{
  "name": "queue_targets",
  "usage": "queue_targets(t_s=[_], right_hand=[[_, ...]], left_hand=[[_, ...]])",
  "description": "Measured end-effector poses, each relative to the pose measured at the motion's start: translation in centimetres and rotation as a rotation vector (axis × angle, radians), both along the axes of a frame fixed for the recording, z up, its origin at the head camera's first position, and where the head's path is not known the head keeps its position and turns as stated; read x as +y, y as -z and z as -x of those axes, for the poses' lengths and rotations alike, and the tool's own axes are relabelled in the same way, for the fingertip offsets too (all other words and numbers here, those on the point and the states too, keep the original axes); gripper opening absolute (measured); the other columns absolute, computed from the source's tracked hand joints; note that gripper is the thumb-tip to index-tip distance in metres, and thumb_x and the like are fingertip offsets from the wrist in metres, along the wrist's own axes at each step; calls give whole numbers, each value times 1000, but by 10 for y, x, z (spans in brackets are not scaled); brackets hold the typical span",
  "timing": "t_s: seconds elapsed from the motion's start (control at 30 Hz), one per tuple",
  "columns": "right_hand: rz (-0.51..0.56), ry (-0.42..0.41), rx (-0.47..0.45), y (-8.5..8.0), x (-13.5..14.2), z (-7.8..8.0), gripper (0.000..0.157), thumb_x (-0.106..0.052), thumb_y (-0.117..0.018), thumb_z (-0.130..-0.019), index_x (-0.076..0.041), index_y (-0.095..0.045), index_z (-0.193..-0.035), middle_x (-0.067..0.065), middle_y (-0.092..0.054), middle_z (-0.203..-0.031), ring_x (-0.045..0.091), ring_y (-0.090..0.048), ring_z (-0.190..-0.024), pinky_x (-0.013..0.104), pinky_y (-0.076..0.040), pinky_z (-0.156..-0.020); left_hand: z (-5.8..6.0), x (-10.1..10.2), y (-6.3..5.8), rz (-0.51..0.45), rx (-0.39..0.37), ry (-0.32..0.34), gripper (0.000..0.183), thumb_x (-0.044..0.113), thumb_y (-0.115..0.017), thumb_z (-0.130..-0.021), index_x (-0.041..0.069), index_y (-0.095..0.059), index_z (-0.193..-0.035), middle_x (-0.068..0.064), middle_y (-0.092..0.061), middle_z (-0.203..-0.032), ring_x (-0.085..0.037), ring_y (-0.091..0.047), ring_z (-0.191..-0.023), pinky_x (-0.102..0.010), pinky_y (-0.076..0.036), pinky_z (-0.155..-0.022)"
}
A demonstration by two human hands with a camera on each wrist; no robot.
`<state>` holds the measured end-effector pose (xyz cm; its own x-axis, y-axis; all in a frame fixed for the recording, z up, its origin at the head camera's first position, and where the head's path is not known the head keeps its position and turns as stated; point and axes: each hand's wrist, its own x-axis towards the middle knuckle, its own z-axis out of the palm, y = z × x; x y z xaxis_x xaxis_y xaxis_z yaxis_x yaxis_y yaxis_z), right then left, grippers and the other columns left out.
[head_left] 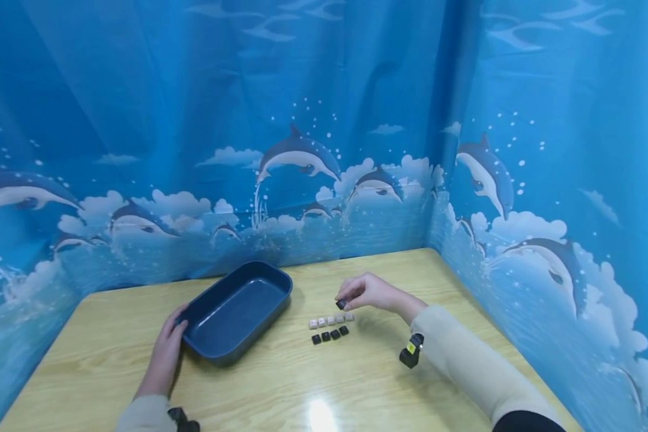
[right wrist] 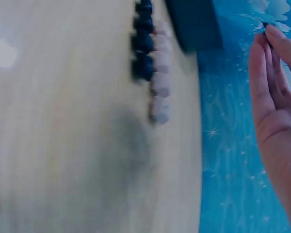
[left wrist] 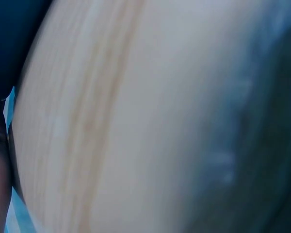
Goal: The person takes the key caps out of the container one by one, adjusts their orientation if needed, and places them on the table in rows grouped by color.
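Observation:
My right hand point(head_left: 371, 291) pinches a black keycap point(head_left: 341, 305) between thumb and fingertips, just above the table. Below it lies a row of several white keycaps point(head_left: 331, 321), with a row of several black keycaps point(head_left: 326, 336) nearer to me. In the right wrist view the hand point(right wrist: 276, 116) shows at the right edge, and only a dark sliver of its keycap is visible. On the left, my left hand point(head_left: 168, 342) grips the near-left rim of a dark blue rectangular basin point(head_left: 236, 344), its thumb over the edge. The left wrist view shows little of that hand.
The pale wooden table point(head_left: 281, 384) ends at a blue dolphin-print curtain point(head_left: 205, 180) behind and on the right. The basin stands left of the keycap rows. A small black wrist camera point(head_left: 410, 354) hangs below the right sleeve.

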<state>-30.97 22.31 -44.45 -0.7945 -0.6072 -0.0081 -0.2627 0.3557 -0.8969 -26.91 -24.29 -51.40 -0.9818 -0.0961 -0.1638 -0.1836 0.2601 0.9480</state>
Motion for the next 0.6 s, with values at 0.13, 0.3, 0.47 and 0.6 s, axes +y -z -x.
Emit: queue_targets(t_s=[0.13,0.3,0.47,0.6], right_hand=[[-10,94,-13,9,4,-7,26,-1,-76,-81,1,-73,-107,7,-68,-103,20,-65,-88,32,-57,-77],[9,173,-39,24,8,-14,26,0,-76,-80,5,-72,-106,8,-70,-99,19,-67,-85,33,-58,-76],[-15,253,-44,39,11,-18,24,1,-78,-78,3,-74,-101,8,-71,-95,16,-66,-79,31,-57,-74],[-54,301,-65,47,12,-21,23,-2,-79,-78,0,-74,-100,6,-72,-92,15,-66,-76,28,-56,-70]], left_hand=[[0,0,1,5,-13,-4,60,49,-27,-104,24,-16,-158,-4,-5,-163,-32,2,-148,-61,-2,-115],[0,0,1,1,-27,6,61,51,-27,-103,26,-15,-158,-2,-3,-163,-31,3,-148,-62,-2,-114],[1,-2,2,-4,-19,13,61,51,-27,-103,27,-15,-158,-2,-3,-163,-31,4,-148,-63,-1,-114],[0,-3,2,-2,-4,21,61,51,-27,-103,27,-16,-158,-2,-3,-163,-31,3,-148,-62,-1,-114]])
